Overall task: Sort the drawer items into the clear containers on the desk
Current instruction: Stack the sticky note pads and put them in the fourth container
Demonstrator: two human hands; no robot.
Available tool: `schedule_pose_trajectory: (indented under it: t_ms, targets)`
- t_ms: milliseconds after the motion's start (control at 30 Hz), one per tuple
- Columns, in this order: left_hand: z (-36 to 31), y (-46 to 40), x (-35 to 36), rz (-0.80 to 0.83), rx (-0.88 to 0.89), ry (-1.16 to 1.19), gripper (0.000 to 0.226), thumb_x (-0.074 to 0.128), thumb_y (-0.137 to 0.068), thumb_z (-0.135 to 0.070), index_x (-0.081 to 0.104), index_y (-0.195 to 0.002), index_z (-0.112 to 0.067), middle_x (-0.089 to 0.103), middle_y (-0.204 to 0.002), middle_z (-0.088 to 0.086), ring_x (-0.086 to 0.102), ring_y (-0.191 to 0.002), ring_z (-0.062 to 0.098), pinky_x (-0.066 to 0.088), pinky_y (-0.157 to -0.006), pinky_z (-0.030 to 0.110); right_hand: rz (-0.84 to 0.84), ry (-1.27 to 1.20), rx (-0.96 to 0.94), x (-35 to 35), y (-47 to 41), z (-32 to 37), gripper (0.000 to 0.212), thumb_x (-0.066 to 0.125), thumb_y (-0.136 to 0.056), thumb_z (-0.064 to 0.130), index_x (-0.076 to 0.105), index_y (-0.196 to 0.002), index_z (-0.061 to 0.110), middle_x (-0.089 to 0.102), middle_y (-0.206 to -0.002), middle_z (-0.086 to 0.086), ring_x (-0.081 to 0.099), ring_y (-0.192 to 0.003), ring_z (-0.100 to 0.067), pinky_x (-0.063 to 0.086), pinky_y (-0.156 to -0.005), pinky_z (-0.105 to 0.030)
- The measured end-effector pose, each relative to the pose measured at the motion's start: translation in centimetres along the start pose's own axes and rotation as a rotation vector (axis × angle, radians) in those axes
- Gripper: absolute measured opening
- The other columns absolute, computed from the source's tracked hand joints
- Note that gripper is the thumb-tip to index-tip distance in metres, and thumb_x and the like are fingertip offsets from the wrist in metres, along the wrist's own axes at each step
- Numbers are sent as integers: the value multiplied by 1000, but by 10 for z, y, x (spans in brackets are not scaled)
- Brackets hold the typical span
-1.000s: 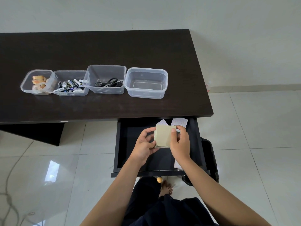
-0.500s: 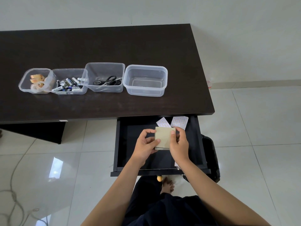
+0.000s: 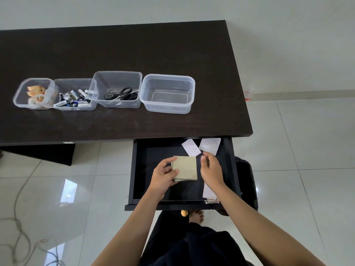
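Over the open black drawer (image 3: 138, 169), my left hand (image 3: 163, 175) grips a stack of pale green sticky notes (image 3: 186, 167) by its left edge. My right hand (image 3: 211, 169) hovers just right of the stack, fingers relaxed, holding nothing. Two white patterned cards (image 3: 209, 145) lie at the drawer's back, and another pale card (image 3: 207, 191) lies near its front right corner. On the dark desk (image 3: 124, 47) stands a row of clear containers: tape rolls (image 3: 34, 93), batteries (image 3: 75, 96), scissors (image 3: 123, 94), and an empty one (image 3: 167, 93) at the right.
A black bag (image 3: 247, 181) stands on the tiled floor right of the drawer. A cable (image 3: 21, 227) loops over the floor at the left. My legs in dark trousers and a bare foot (image 3: 196, 217) are below the drawer front, beside its round knob (image 3: 184, 213).
My right hand has let go of the sticky notes and moved slightly right. The left hand alone holds the stack now.
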State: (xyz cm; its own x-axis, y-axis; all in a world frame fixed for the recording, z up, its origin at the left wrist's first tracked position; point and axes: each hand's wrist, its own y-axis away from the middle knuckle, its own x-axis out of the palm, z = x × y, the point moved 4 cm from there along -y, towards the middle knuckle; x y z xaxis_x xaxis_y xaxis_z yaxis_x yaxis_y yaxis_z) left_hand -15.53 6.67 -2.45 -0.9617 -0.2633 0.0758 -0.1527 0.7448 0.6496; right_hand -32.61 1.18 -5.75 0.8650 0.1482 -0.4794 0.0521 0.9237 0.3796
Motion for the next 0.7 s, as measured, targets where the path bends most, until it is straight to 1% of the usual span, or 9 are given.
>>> schedule_pose_trajectory:
  t_ms: [100, 167, 233, 300, 367, 433, 500, 600, 700]
  targets:
    - [5, 0, -9, -53, -29, 20, 37, 58, -89, 2, 58, -117, -22, 64, -103, 4, 63, -96, 18, 57, -74, 32, 107, 331, 0, 1, -23, -13, 48, 40, -98, 30, 31, -145, 21, 21, -157, 0, 29, -136, -27, 38, -104, -43]
    - [7, 0, -15, -81, -42, 8, 38, 58, -89, 2, 58, -117, -23, 62, -107, 3, 60, -101, 18, 58, -79, 34, 196, 542, 0, 2, -33, -18, 56, 41, -97, 28, 21, -148, 24, 4, -160, 5, 25, -137, -31, 41, -100, -48]
    - [9, 0, -18, -95, -46, 5, 37, 59, -88, 2, 58, -117, -23, 61, -108, 2, 59, -103, 18, 58, -80, 35, 247, 669, -5, 2, -37, -25, 59, 41, -96, 26, 16, -149, 23, -1, -160, 7, 25, -135, -32, 43, -96, -46]
    - [10, 0, -21, -110, -49, 3, 37, 60, -88, 1, 58, -116, -23, 59, -107, -1, 58, -103, 17, 58, -77, 33, 244, 754, -28, 1, -34, -33, 56, 43, -94, 24, 22, -146, 21, 4, -159, 7, 28, -131, -31, 45, -92, -43]
    - [11, 1, -22, -123, -49, -6, 37, 60, -88, 1, 57, -116, -23, 58, -107, -3, 57, -103, 17, 58, -73, 29, 206, 794, -79, 2, -27, -40, 47, 45, -93, 24, 34, -139, 20, 22, -153, 3, 34, -124, -30, 46, -87, -40]
    - [13, 1, -22, -130, -54, 1, 37, 60, -88, 1, 57, -117, -22, 57, -109, -2, 56, -104, 19, 58, -72, 28, 164, 793, -141, 3, -20, -41, 38, 48, -93, 26, 44, -130, 19, 44, -136, 0, 41, -116, -28, 46, -84, -38]
    - [16, 1, -21, -132, -64, 24, 37, 60, -88, 1, 57, -117, -22, 57, -110, 0, 56, -105, 20, 58, -74, 30, 125, 732, -163, 3, -17, -39, 35, 51, -92, 27, 49, -125, 16, 54, -122, -4, 45, -114, -28, 47, -82, -38]
    - [18, 1, -18, -116, -72, 45, 37, 59, -88, 1, 57, -117, -22, 60, -109, 3, 59, -103, 19, 58, -77, 33, 35, 650, -118, -3, -23, -33, 44, 59, -88, 25, 46, -129, 16, 45, -125, -9, 42, -118, -30, 48, -82, -39]
    - [19, 2, -15, -95, -71, 44, 37, 59, -88, 2, 58, -117, -21, 62, -106, 2, 60, -101, 18, 58, -80, 36, 85, 662, 2, -4, -32, -33, 68, 66, -84, 23, 30, -142, 20, 33, -138, -13, 34, -127, -31, 45, -94, -42]
